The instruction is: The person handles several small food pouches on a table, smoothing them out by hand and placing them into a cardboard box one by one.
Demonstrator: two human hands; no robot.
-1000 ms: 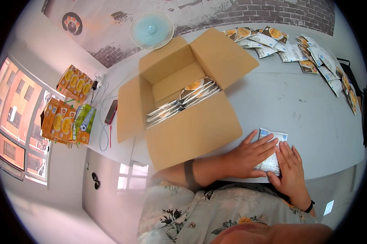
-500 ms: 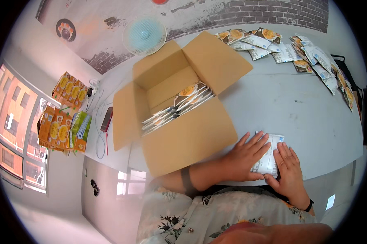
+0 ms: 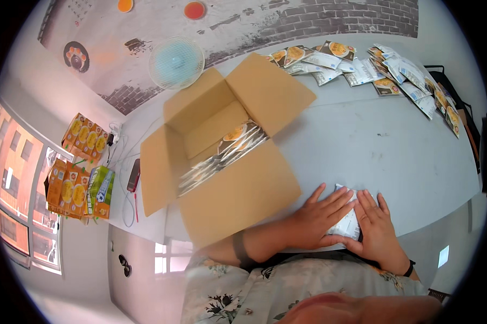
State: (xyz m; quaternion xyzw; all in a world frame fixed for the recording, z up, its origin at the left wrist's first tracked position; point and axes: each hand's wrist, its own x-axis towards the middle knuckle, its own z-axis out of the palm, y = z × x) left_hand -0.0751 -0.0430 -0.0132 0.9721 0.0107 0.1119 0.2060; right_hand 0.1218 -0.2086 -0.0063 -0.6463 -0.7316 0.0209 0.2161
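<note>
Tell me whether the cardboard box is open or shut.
Open. All four flaps of the cardboard box are folded outward, and a row of packets standing on edge inside shows through the top.

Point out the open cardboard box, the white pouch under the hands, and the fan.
Cardboard box [image 3: 238, 189]: head view, on its near flap.
White pouch [image 3: 347, 225]: head view, on the strip showing between the hands.
Fan [image 3: 176, 62]: head view, on the grille's centre.

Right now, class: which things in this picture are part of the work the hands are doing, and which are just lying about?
In the work:
left hand and right hand, flat on the white packet
open cardboard box with packets standing inside
loose packets along the table's far edge

Lying about:
blue fan
orange cartons at the left
</note>
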